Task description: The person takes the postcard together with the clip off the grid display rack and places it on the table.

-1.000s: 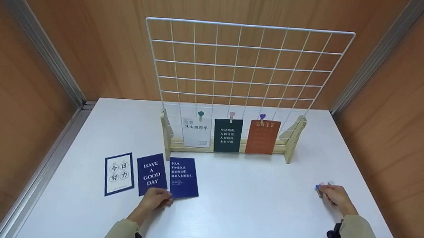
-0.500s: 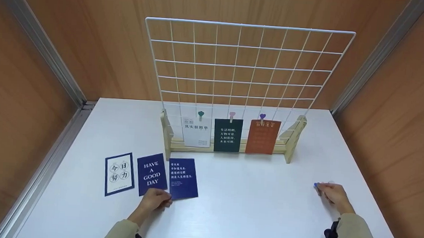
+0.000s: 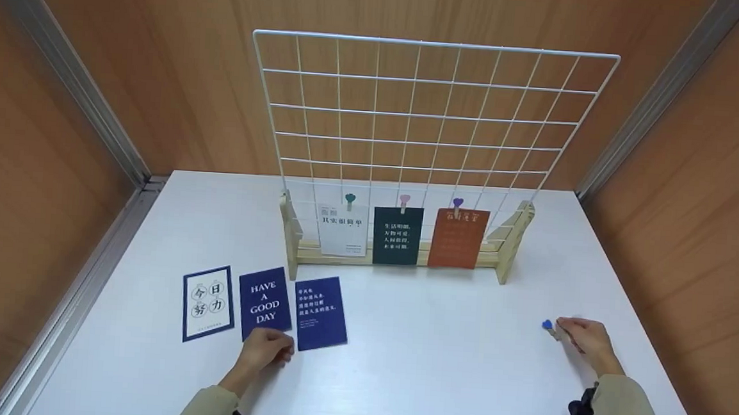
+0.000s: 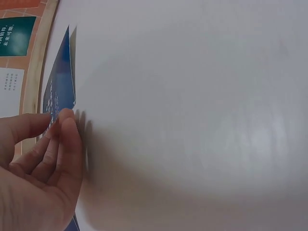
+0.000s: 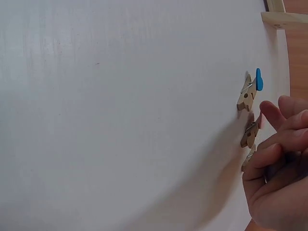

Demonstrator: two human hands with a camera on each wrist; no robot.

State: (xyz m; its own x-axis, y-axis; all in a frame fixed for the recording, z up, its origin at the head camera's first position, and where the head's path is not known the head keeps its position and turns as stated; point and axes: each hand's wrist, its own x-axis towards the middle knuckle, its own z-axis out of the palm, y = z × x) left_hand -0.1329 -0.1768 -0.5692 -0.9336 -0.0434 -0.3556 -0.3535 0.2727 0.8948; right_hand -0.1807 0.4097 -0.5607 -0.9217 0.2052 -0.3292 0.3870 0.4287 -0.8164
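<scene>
In the head view my left hand (image 3: 266,349) sits over the lower edge of the blue "HAVE A GOOD DAY" card (image 3: 265,300). Just right of its fingertips lies a blue card with white Chinese text (image 3: 321,313); the left wrist view shows a gap between thumb and fingers beside this card (image 4: 60,79). At the table's right my right hand (image 3: 586,341) has a fingertip right at a pink-topped wooden clothespin (image 5: 251,134). A blue heart clothespin (image 3: 549,327) lies apart from the fingers. Another clothespin (image 5: 248,160) is partly hidden behind them.
A white wire grid (image 3: 433,115) stands in a wooden base (image 3: 505,251) at the back. Clipped low on it hang a white card (image 3: 343,238), a dark green card (image 3: 396,254) and an orange card (image 3: 457,245). A blue-bordered card (image 3: 207,316) lies far left.
The left fingers have come off the blue text card, which has turned slightly. The blue clothespin has shifted a little left, and the right fingers have moved off it.
</scene>
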